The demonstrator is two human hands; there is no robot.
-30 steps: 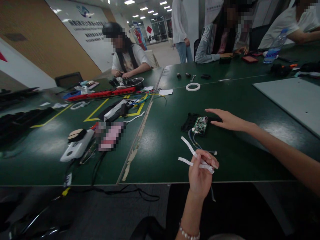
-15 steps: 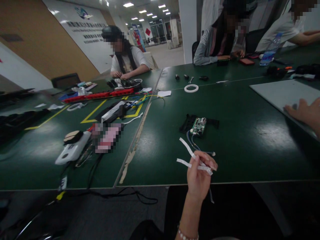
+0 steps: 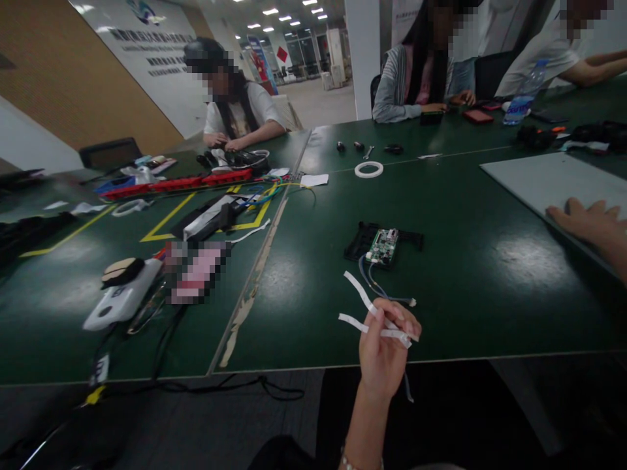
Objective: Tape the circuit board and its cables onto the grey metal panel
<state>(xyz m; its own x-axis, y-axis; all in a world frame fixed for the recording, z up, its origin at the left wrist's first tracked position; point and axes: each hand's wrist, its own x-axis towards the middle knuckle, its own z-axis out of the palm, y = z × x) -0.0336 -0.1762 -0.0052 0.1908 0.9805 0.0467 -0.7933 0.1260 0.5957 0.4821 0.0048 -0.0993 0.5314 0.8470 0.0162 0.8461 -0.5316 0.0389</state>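
My left hand [image 3: 385, 349] is raised over the table's near edge, fingers closed on white strips [image 3: 361, 299] that stick out to the upper left. My right hand [image 3: 588, 225] lies flat and open on the edge of a grey mat [image 3: 558, 179] at the far right, holding nothing. Between them on the green table [image 3: 490, 281] lies a small green circuit board [image 3: 383, 246] on a black holder [image 3: 360, 240], with thin blue wires [image 3: 375, 284] trailing toward my left hand.
A white tape ring [image 3: 368, 170] lies farther back. To the left are a white device [image 3: 120, 297], cables [image 3: 166, 339], a red bar [image 3: 181, 184] and yellow floor-tape lines. Other people sit at the far side; a water bottle [image 3: 522, 99] stands back right.
My right hand left the circuit board and swung out to the grey mat on the right. My left hand kept the white strips and barely moved.
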